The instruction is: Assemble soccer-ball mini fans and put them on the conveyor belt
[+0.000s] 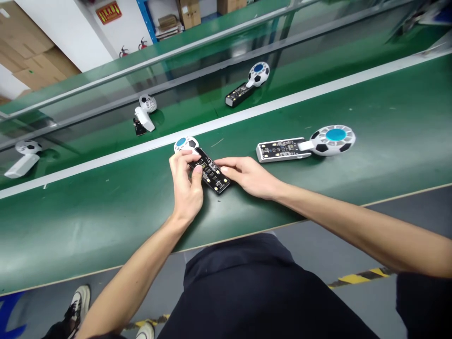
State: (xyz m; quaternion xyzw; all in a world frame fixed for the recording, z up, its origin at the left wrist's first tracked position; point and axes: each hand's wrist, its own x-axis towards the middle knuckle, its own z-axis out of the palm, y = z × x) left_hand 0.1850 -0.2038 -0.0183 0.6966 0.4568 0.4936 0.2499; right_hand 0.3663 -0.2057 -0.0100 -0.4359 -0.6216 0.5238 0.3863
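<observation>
Over the green work surface I hold a handheld fan with a soccer-ball-patterned head, its black circuit board facing up in the handle. My left hand is closed around the handle near the head, thumb on the board's edge. From the right, my right hand pinches the handle's side near its far end. To the right of that hand lies a second fan with a white handle, an exposed board and a blue disc on its head.
Beyond the white strip lie a black-handled fan, a white fan beside a loose black board, and another white fan at far left. The surface's front edge runs before my body. Cardboard boxes stand behind.
</observation>
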